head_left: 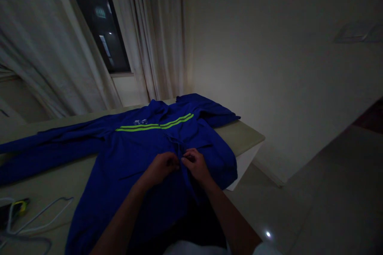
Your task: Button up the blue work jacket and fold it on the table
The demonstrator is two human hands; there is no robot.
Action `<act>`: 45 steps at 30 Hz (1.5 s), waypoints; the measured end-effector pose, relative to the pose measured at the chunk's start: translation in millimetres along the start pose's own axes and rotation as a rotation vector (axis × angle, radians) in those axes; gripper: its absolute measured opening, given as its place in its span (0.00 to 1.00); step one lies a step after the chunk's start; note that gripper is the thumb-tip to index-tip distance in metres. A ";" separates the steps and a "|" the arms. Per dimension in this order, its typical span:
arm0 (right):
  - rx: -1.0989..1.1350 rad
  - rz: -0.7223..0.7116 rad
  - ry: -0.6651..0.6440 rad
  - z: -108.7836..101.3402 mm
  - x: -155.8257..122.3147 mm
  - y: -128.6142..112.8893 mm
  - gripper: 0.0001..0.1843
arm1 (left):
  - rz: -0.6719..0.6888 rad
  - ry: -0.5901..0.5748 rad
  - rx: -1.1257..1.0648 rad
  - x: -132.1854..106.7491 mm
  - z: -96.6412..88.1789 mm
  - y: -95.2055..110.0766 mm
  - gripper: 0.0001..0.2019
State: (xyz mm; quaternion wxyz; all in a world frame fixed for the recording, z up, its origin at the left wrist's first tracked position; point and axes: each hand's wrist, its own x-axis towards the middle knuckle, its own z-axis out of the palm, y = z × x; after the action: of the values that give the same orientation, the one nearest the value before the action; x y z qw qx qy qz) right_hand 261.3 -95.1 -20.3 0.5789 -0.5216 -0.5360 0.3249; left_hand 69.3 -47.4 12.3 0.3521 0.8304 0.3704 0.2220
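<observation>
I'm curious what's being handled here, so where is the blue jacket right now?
The blue jacket lies spread on the table across the head view's left and centre, left hand and right hand at its front, with curtains beyond.

I think this is a room in somebody's home. Long, pale curtains [50,48] hang by a dark window [98,28], and small lights show in the glass. The wall [254,67] is plain and light. The floor [314,179] is smooth and shiny. A white cord [44,210] lies in loops on the table [249,136]. I can't tell which room.
</observation>
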 end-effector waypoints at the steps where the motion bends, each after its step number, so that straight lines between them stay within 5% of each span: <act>1: -0.022 -0.006 0.001 1.3 -1.3 -0.8 0.05 | -0.006 0.029 -0.021 -0.4 1.6 -3.1 0.04; 7: -0.205 -0.084 0.034 8.2 -6.6 -5.7 0.04 | -0.020 0.129 -0.135 -13.2 7.7 -11.1 0.09; 12: -0.285 -0.147 0.026 7.9 -10.3 -11.4 0.04 | 0.008 0.044 -0.358 -18.3 -0.5 -6.7 0.12; 18: -0.230 -0.091 -0.111 4.1 -10.6 -16.0 0.05 | 0.096 0.068 -0.266 -19.5 4.2 -5.6 0.08; 23: -0.220 -0.073 -0.116 4.1 -8.5 -15.4 0.07 | 0.137 0.123 -0.154 -21.0 9.0 -7.7 0.18; 32: -0.206 -0.064 -0.171 -0.9 -4.1 -15.1 0.07 | 0.162 0.155 0.023 -20.1 5.4 -3.1 0.16; 37: -0.126 -0.040 -0.245 -6.3 -0.7 -15.7 0.17 | 0.222 0.246 0.079 -28.3 14.0 -5.8 0.13; 41: -0.100 -0.026 -0.316 -8.2 0.3 -13.4 0.05 | 0.274 0.282 0.091 -31.5 20.8 -12.3 0.20; 45: -0.107 -0.022 -0.341 -7.6 -0.3 -10.2 0.08 | 0.292 0.300 0.081 -31.2 23.1 -15.8 0.19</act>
State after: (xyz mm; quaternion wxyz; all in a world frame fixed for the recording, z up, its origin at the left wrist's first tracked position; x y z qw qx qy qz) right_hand 266.6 -99.8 -9.8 0.4546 -0.4831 -0.6485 0.3734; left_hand 57.0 -73.5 -17.9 0.2236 0.8462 0.3032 0.3768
